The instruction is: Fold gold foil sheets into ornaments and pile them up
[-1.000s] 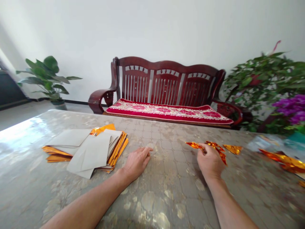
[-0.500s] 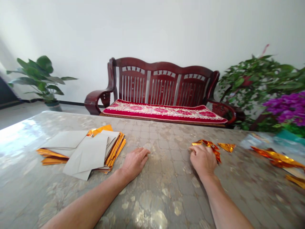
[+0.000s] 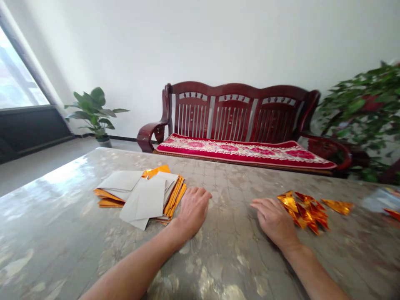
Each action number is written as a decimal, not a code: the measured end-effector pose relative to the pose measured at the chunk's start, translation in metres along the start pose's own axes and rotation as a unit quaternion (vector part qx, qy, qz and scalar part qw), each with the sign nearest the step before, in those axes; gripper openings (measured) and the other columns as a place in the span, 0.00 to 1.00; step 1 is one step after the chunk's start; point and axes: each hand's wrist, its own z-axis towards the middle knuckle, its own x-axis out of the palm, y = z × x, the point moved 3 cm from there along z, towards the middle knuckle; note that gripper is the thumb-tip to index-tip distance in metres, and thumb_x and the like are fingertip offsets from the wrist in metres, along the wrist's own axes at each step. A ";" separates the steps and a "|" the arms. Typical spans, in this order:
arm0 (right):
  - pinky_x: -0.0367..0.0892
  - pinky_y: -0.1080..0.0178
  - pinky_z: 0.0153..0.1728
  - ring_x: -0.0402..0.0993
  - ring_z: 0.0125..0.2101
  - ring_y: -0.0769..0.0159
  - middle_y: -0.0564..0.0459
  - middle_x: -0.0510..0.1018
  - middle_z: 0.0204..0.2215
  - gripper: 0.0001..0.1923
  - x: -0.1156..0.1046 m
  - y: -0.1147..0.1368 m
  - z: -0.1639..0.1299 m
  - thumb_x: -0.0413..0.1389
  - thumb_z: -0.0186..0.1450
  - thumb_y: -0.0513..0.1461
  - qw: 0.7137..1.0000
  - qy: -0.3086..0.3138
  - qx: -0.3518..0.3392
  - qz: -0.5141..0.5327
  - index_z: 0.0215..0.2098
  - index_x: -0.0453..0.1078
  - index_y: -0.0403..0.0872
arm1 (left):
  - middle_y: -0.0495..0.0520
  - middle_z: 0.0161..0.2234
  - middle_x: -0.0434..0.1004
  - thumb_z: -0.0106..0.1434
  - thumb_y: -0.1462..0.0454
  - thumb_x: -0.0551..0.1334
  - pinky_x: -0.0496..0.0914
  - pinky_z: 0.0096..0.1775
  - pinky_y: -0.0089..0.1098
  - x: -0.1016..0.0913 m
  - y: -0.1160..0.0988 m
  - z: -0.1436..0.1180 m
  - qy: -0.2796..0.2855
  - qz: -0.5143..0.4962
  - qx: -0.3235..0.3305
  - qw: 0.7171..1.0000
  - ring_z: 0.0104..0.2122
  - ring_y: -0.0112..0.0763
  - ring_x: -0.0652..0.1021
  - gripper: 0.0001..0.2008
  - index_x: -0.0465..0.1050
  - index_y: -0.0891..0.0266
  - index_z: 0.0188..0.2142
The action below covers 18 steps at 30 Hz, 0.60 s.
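My left hand [image 3: 195, 208] rests palm down on the patterned table [image 3: 225, 254], its fingers loosely extended. Beside it, on the left, lies a pile of paper sheets [image 3: 150, 196], pale grey on top, with folded gold-orange edges [image 3: 175, 196] showing. My right hand [image 3: 275, 221] is low over the table with its fingers stretched to the left and nothing visible in them. Just right of it sits a small heap of shiny folded gold foil pieces [image 3: 308, 210], pointed in shape. One more gold piece [image 3: 339, 206] lies apart, further right. The undersides of both hands are hidden.
Clear plastic [image 3: 381, 198] and some orange foil [image 3: 392, 213] lie at the right edge. Behind the table stands a dark red wooden bench [image 3: 231, 112] with a red floral cushion [image 3: 246, 151]. A potted plant [image 3: 96, 110] and a leafy plant [image 3: 365, 108] flank it.
The view has turned left, so everything sits further right. My right hand has come away from the gold foil heap to its left. The left hand is now closer to the paper pile.
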 end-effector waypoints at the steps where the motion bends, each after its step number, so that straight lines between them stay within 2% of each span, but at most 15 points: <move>1: 0.69 0.57 0.45 0.75 0.41 0.60 0.52 0.82 0.39 0.16 0.004 -0.001 -0.002 0.49 0.64 0.31 1.000 0.013 -0.014 0.018 0.38 0.78 0.49 | 0.58 0.43 0.76 0.66 0.69 0.56 0.67 0.48 0.41 -0.008 0.004 0.002 0.003 0.021 -0.013 1.000 0.46 0.42 0.73 0.12 0.75 0.58 0.45; 6: 0.71 0.60 0.42 0.77 0.38 0.63 0.53 0.82 0.37 0.15 0.014 -0.016 -0.010 0.47 0.65 0.32 0.999 0.023 -0.026 0.042 0.37 0.77 0.49 | 0.60 0.44 0.74 0.64 0.71 0.55 0.67 0.45 0.39 -0.043 0.043 0.008 0.038 0.084 -0.110 0.990 0.47 0.44 0.73 0.13 0.76 0.59 0.44; 12: 0.72 0.59 0.41 0.79 0.39 0.62 0.53 0.82 0.38 0.15 0.018 -0.019 -0.010 0.47 0.66 0.34 0.998 0.027 -0.036 0.038 0.38 0.77 0.51 | 0.63 0.48 0.73 0.63 0.64 0.60 0.69 0.44 0.41 -0.080 0.104 0.005 0.083 0.163 -0.194 0.964 0.49 0.49 0.74 0.16 0.73 0.60 0.51; 15: 0.72 0.59 0.41 0.79 0.39 0.61 0.52 0.82 0.38 0.16 0.021 -0.020 -0.009 0.47 0.67 0.35 0.998 0.027 -0.038 0.042 0.38 0.77 0.51 | 0.64 0.50 0.72 0.58 0.59 0.66 0.69 0.46 0.42 -0.090 0.127 0.001 0.126 0.156 -0.208 0.957 0.51 0.52 0.73 0.23 0.71 0.60 0.52; 18: 0.73 0.60 0.41 0.79 0.39 0.61 0.52 0.82 0.38 0.15 0.024 -0.023 -0.009 0.47 0.67 0.36 0.998 0.026 -0.041 0.045 0.38 0.77 0.52 | 0.63 0.53 0.71 0.56 0.58 0.68 0.69 0.47 0.43 -0.089 0.144 -0.004 0.167 0.149 -0.217 0.950 0.51 0.50 0.74 0.26 0.70 0.59 0.54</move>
